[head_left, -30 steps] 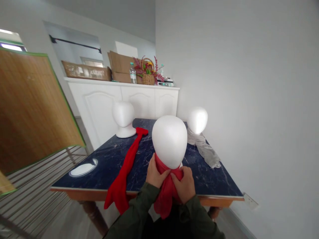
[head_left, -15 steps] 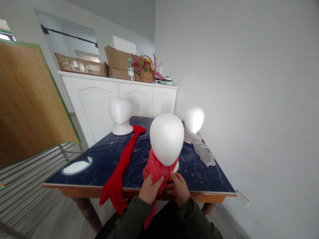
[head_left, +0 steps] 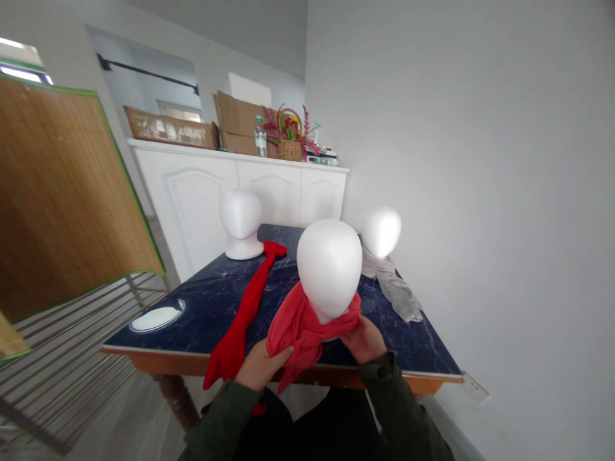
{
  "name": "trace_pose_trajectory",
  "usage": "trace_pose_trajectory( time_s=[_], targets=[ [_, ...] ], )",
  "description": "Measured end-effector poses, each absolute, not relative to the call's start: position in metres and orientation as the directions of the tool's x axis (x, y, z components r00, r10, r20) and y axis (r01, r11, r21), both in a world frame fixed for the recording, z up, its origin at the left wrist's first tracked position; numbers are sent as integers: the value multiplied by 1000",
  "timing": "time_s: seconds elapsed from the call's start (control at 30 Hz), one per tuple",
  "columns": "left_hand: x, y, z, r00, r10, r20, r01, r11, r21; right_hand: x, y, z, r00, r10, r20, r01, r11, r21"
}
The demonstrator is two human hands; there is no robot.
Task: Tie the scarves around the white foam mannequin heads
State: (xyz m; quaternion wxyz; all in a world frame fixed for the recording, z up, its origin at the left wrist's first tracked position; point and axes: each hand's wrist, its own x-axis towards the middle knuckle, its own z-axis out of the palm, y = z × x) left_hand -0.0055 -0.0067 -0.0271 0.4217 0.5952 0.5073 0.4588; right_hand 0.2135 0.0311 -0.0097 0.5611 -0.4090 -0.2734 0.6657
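Note:
A white foam mannequin head (head_left: 329, 266) stands near the table's front edge with a coral-red scarf (head_left: 307, 330) around its neck. My left hand (head_left: 263, 363) grips the scarf's left side, thumb on top of the cloth. On the right, my right hand (head_left: 366, 339) holds the part of the scarf beside the neck; some of its fingers are hidden behind the fabric. A brighter red scarf (head_left: 247, 307) lies lengthwise on the table to the left, its near end hanging over the edge.
A bare mannequin head (head_left: 241, 218) stands at the back left. Another head (head_left: 382, 232) at the back right wears a grey scarf (head_left: 398, 294). The dark blue marbled table (head_left: 192, 320) meets a wall on the right. Behind is a white cabinet (head_left: 196, 198) bearing boxes and a flower basket (head_left: 289, 150).
My hands have moved apart, the left one outward left and the right one up and right. The coral scarf is now spread wider around the neck. The view has shifted slightly.

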Motion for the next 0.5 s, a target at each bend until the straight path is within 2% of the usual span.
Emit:
trace_pose_trajectory(
  time_s=[0.2, 0.33, 0.4, 0.5],
  targets=[
    [-37, 10, -23, -139, 964, 225, 441, -143, 886, 244, 52, -8, 36, 990, -138, -443, -109, -890],
    [-61, 26, -15, -213, 958, 192, 642, -11, 767, 271, 66, -1, 39, 992, -121, -356, -99, -929],
    [-70, 37, -7, -209, 963, 169, 694, 25, 720, 283, 74, 9, 26, 990, -135, -284, -122, -951],
    [-79, 64, 15, -143, 974, 175, 733, -14, 680, 298, 95, 34, 22, 988, -155, -155, -149, -977]
  ],
)
